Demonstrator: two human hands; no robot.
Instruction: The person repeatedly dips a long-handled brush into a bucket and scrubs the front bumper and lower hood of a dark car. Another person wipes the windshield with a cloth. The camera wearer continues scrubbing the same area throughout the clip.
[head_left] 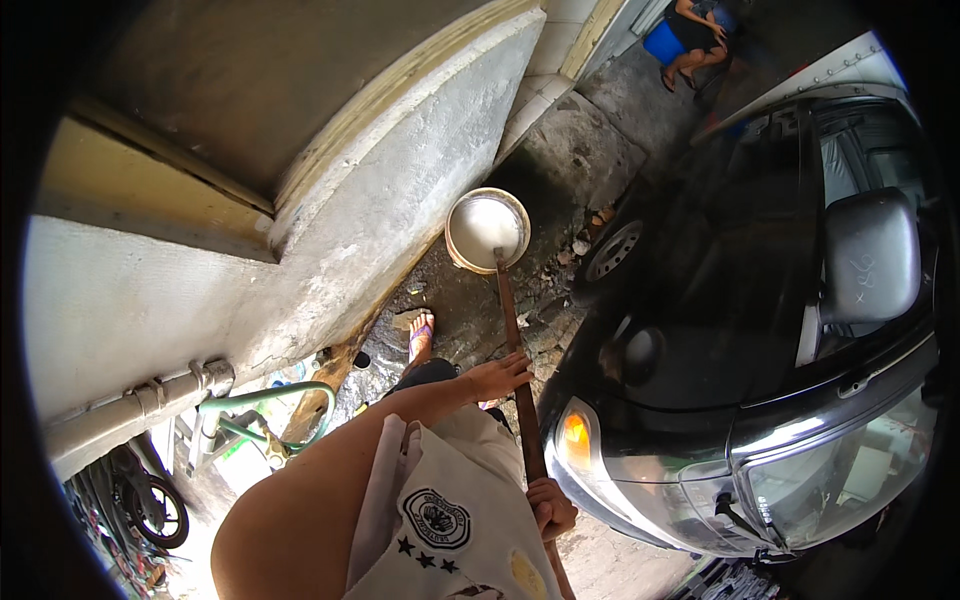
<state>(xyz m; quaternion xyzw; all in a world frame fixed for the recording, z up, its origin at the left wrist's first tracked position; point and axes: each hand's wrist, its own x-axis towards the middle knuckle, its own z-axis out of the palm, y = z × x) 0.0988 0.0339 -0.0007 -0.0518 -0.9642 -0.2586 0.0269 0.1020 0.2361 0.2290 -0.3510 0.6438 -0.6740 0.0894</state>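
A long brown wooden pole point(508, 310) slants from close to my body down into a round bucket point(455, 222) on the ground ahead. Whitish liquid point(485, 228) lies in the bucket, and the pole's far end dips in near the right side; its tip is hidden. My left hand point(500, 378) closes over the pole about midway, with the arm stretched across my white shirt. Nearer my body, my right hand point(552, 508) wraps round the upper part of the same pole.
A white plastered wall point(340, 190) runs along the left. On the right a black vehicle point(690, 330) stands close to the pole. A green hose point(322, 392) and pipe point(130, 410) are at lower left. Rubble point(580, 245) lies by the tyre. Another person point(698, 45) sits far off.
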